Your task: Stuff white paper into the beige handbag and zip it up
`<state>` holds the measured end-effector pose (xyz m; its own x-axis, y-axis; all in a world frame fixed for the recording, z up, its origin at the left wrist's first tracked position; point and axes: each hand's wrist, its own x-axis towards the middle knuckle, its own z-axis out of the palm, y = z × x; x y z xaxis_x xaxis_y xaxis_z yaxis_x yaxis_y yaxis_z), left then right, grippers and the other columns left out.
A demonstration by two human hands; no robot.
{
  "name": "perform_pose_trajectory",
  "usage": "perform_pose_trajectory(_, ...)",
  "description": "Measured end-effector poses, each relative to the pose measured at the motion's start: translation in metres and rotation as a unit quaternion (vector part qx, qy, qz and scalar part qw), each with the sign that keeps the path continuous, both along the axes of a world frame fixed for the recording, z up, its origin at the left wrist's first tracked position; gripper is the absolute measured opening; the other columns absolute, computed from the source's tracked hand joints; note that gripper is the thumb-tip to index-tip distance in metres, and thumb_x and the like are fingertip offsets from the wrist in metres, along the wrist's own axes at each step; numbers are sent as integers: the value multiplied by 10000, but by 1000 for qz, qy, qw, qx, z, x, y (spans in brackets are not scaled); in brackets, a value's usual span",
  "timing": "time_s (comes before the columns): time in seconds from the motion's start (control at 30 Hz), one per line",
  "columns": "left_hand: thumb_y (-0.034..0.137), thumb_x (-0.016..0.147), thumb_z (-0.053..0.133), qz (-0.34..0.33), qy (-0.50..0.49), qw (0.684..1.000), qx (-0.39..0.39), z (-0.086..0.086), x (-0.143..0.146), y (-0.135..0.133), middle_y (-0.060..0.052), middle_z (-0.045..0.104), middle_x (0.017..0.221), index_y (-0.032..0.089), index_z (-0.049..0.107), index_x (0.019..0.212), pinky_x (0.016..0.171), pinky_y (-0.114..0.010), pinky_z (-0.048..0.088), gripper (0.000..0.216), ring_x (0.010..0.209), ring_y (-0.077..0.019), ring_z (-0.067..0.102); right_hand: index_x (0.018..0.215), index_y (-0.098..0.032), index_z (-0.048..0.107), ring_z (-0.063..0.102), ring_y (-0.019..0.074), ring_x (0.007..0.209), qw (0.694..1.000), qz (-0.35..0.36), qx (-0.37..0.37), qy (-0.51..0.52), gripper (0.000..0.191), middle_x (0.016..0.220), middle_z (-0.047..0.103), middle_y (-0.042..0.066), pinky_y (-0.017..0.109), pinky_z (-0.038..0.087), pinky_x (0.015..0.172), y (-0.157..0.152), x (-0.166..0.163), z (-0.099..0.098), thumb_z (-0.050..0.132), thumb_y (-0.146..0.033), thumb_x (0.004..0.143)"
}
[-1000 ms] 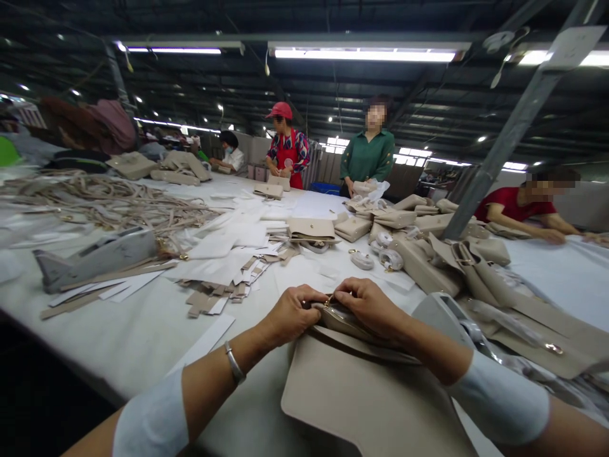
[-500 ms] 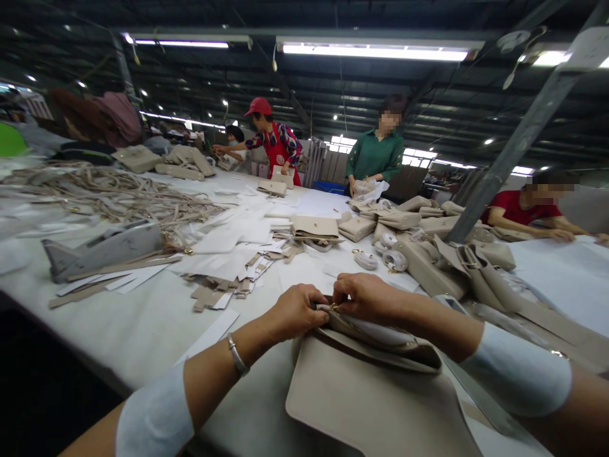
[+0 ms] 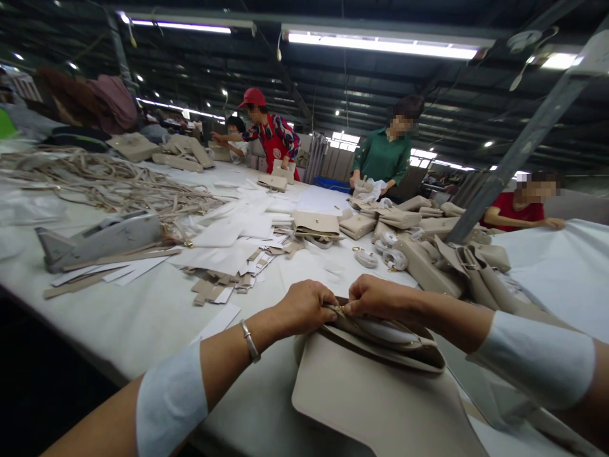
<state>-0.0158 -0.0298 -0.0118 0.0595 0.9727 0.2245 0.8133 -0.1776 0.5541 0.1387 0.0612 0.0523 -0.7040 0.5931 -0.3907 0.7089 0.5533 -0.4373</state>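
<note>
A beige handbag [image 3: 375, 393] lies in front of me at the table's near edge, its wide flap folded down towards me and its mouth partly open. At the far left corner of that mouth, my left hand [image 3: 307, 308] pinches the bag's edge between thumb and fingers. Close beside it, my right hand [image 3: 378, 297] is closed at the zipper line, where a small gold metal piece shows between the two hands. White lining or stuffing shows inside the opening. The fingertips of my right hand are partly hidden.
Beige bags [image 3: 428, 266] are heaped at the right beside a slanted metal post [image 3: 518, 152]. Straps [image 3: 118, 181] lie tangled at the left, behind a grey tape dispenser [image 3: 102, 241]. Cut strips [image 3: 228, 279] and white sheets lie mid-table. Several co-workers stand across the table.
My right hand has shifted slightly right, away from my left hand, along the bag's opening. The view has tilted a little. At right, a co-worker has raised the edge of a white sheet.
</note>
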Motion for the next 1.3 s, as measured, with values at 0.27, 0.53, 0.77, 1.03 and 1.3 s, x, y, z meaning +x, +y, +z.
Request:
perform_pose_trajectory(0.27,282,700,638,20,13,1000,-9,4,1,-6,16,722,805,263,746,854,649,-228,399,189,764,-158,617,595,-174,503,353,83,342,992,-81,-91,-16,146,377,391,-61,183,253,317,-1,24,3,601,-210,698)
perform_pose_trajectory(0.53,265,683,648,3,-20,999,-28,3,-7,-1,29,705,734,239,741,795,612,-214,387,148,714,-141,599,689,-174,504,378,70,368,990,-127,-63,-25,197,429,448,-54,156,286,313,-2,92,-3,624,-328,711)
perform_pose_trajectory(0.77,210,711,640,13,214,974,70,29,18,-7,-88,674,947,169,704,777,872,-376,388,101,1014,-272,536,686,-171,503,398,72,391,989,-121,-71,40,291,468,457,-50,162,279,323,7,107,-14,657,-418,681)
perform_pose_trajectory(1.03,375,736,649,-97,300,948,36,39,91,14,-128,658,868,139,643,891,708,-363,472,282,814,-282,615,621,-167,486,392,62,380,982,-96,-137,82,249,462,441,-59,163,257,323,12,107,-8,659,-337,677)
perform_pose_trajectory(1.3,254,787,531,-106,301,948,-3,25,101,32,-155,688,779,142,660,807,629,-353,489,172,715,-307,662,620,-169,524,392,76,365,990,-107,-87,30,119,436,450,-51,175,271,317,15,122,-4,610,-235,669)
